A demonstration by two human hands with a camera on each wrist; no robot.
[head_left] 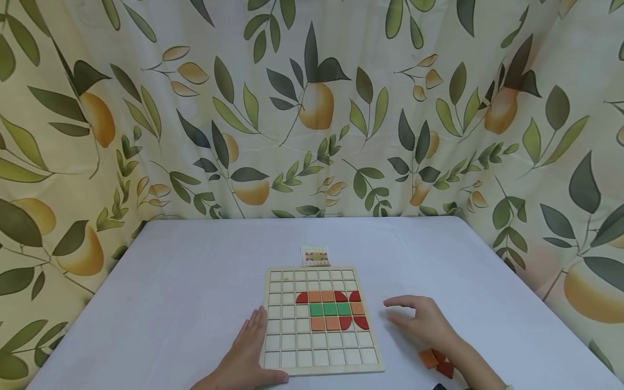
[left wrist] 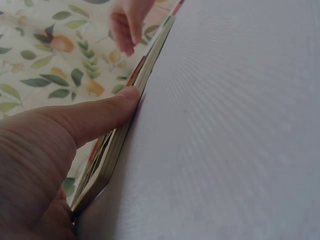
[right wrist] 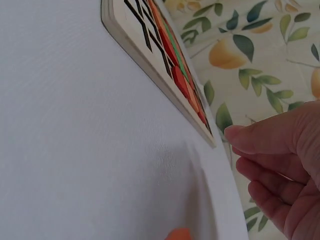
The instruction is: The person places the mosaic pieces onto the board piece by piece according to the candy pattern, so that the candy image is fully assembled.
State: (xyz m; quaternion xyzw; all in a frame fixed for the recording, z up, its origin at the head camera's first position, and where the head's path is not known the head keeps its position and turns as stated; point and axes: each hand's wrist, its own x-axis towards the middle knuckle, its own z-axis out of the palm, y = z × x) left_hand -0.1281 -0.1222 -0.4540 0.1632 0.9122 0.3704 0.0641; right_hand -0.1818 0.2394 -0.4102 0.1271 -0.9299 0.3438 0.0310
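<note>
Midway between the left and right edges of the surface [head_left: 146, 303] lies a board [head_left: 336, 369], well short of the far edge. Broad room stretches to its left; a narrower gap separates its right edge from the right hand [head_left: 424, 322]. The left hand [head_left: 246, 352] rests against the board's near left corner, fingers along the left edge, thumb along the near edge; its grip is wide. The right hand's grip is narrow, thumb and forefinger a little apart.

The board is pale and looks wooden, with rounded corners and a thick edge. White fabric [left wrist: 215, 125] covers the surface, and a curtain [head_left: 273, 130] printed with leaves and fruit hangs behind the far edge.

The board's grid is seven squares by seven. Thirteen flat pieces sit in it: five red pieces [head_left: 302, 297] with curved sides, five orange squares [head_left: 327, 296] and three green squares [head_left: 330, 309] side by side. Toward the surface's near right, partly hidden by the right forearm [head_left: 473, 360], at least three loose pieces [head_left: 445, 370] lie together, orange and red. One small printed card [head_left: 315, 255] lies at the board's far edge; whether they touch, I cannot tell.
</note>
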